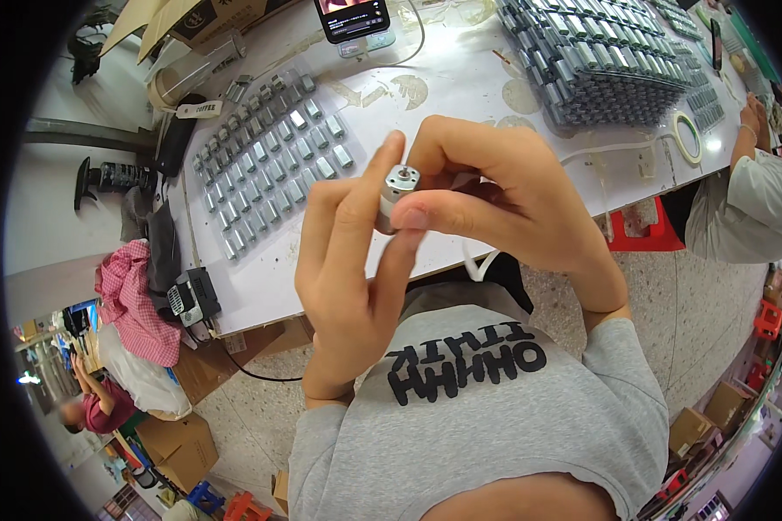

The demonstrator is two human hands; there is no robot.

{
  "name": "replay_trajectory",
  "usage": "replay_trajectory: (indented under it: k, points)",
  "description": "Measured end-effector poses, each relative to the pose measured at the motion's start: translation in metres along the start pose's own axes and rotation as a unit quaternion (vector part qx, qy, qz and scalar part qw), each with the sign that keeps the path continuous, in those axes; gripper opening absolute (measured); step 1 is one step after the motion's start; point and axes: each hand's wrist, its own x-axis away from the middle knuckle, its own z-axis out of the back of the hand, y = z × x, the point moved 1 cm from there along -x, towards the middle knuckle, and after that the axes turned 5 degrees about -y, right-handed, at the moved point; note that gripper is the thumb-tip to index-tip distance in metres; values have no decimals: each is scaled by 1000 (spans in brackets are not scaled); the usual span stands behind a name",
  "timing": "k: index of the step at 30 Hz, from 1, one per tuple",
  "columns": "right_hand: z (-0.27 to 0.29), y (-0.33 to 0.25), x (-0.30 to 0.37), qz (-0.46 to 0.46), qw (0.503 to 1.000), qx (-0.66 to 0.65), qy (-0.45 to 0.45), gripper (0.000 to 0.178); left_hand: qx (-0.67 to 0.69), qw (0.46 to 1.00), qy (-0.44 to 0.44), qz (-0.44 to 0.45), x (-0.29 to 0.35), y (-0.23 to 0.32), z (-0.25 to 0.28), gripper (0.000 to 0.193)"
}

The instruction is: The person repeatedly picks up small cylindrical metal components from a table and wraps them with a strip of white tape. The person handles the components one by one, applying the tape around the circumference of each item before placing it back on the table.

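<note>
Fingers hide most of the small silver motor, held above the white table's near edge. Its shaft end points up, the long axis nearly upright. The left hand and right hand pinch it; the right index fingertip is hidden. Beyond lie rows of similar silver cylinders.

A workshop, shown by the white workbench stacked with metal motors, a co-worker alongside and cardboard boxes
</note>
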Motion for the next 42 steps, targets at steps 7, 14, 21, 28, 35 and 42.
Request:
replay_trajectory:
  k: [7,14,21,28,35,42]
  points:
    - [3,-5,4,-43,990,-124,-53,12,213,970,98,56,5,4,-6,46]
    - [5,-14,8,-16,1000,-15,-15,10,187,979,76,1,1,-1,-3,40]
    - [0,-15,7,-17,999,-6,33,10,203,970,131,-6,2,1,-12,37]
    - [1,-12,6,-11,998,-63,10,13,212,966,141,54,3,10,-20,53]
    - [0,-4,5,14,996,-80,23,18,214,974,62,41,-1,10,-17,52]
    - [7,2,8,9,995,-98,-10,12,124,986,22,107,-3,12,-11,37]
